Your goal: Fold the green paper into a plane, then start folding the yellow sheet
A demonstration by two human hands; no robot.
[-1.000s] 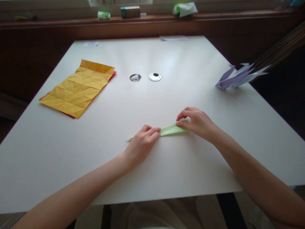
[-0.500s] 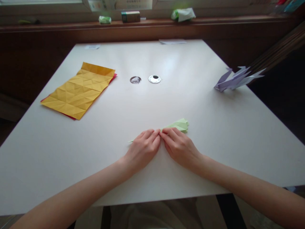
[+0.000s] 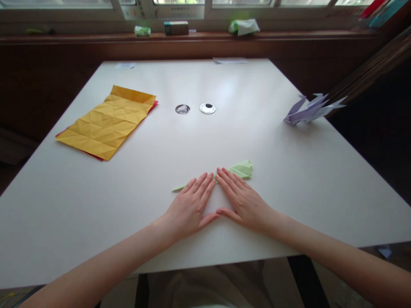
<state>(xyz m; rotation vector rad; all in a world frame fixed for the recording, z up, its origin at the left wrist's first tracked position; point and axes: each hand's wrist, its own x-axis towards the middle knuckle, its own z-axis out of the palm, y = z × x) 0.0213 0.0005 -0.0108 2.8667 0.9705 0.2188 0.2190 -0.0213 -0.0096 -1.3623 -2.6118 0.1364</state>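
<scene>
Hands are lying flat, fingers spread, gripping nothing: left hand (image 3: 189,207) and right hand (image 3: 242,201) are pressing a folded green paper strip (image 3: 239,170) running left-right under their fingertips on the white table (image 3: 289,184).

Reaching in from the near edge with both bare forearms, converging toward the middle. Lying flat, palm down: left hand (image 3: 192,206), fingers straight and together, thumb spread inward. Mirroring it: right hand (image 3: 241,201), fingers extended, thumb angled toward the other. Nearly touching at index fingertips and at thumb tips, gripping nothing.
</scene>
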